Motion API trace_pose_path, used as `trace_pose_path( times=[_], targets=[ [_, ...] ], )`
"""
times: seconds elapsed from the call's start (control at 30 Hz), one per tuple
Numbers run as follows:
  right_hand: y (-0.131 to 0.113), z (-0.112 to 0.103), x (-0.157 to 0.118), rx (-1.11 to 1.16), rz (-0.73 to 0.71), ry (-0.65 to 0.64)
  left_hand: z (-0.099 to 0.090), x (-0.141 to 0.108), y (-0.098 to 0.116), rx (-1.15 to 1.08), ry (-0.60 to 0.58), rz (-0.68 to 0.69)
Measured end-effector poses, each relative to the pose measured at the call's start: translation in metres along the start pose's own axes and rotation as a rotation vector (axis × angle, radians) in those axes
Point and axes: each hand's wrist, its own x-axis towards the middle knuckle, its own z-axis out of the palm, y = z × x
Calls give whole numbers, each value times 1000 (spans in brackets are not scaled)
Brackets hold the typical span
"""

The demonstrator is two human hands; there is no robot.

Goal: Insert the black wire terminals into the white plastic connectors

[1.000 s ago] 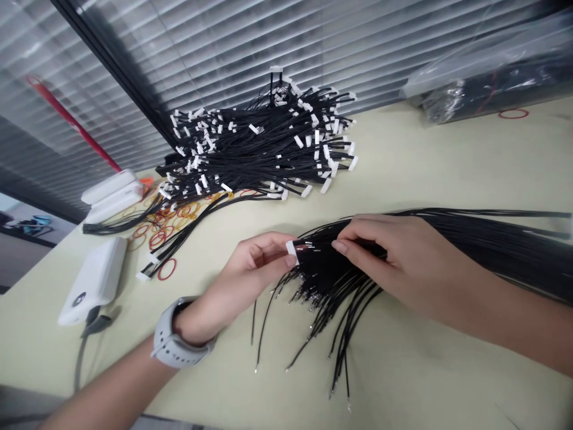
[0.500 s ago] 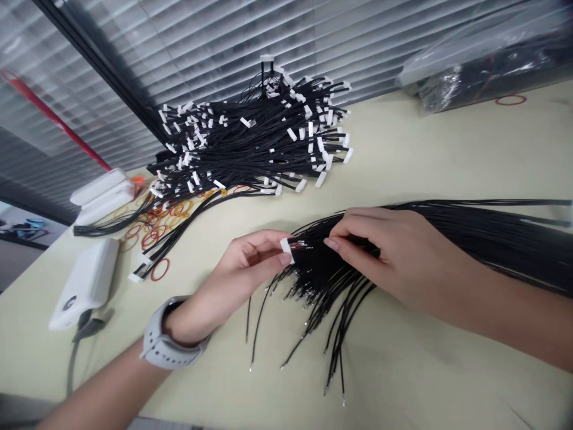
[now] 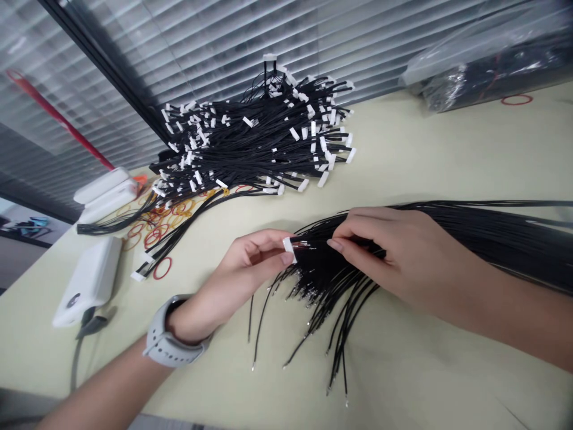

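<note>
Between the thumb and fingers of my left hand (image 3: 255, 260) is a small white connector housing (image 3: 290, 249). My right hand (image 3: 380, 245) is closed in a pinch a little to the right, on thin black wire at the top of a loose bundle. That bundle of black wires (image 3: 470, 239) runs off to the right edge, and its bare ends with tiny metal terminals (image 3: 308, 295) fan out below both hands. Some metal tips lie just beside the housing. The wire inside the right-hand pinch is mostly hidden by the fingers.
Behind my hands lies a big pile of black cables with white connectors (image 3: 255, 143). Rubber bands (image 3: 156, 236) are scattered at its left. A white power bank-like device (image 3: 89, 280) with a cord sits at left. A clear plastic bag (image 3: 492, 71) lies at the back right, before the blinds.
The view has shifted very slightly, so everything sits a little further right. Both hands keep nearly the same pose and grip.
</note>
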Motion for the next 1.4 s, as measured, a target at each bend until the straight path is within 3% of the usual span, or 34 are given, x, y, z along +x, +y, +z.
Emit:
trace_pose_path(
  times=[0.7,1.4],
  targets=[
    [2,3,0,-27,-66,2,0,1,0,-2,6,7],
    [0,0,0,70,32,8,3,0,3,74,-53,35]
  ],
)
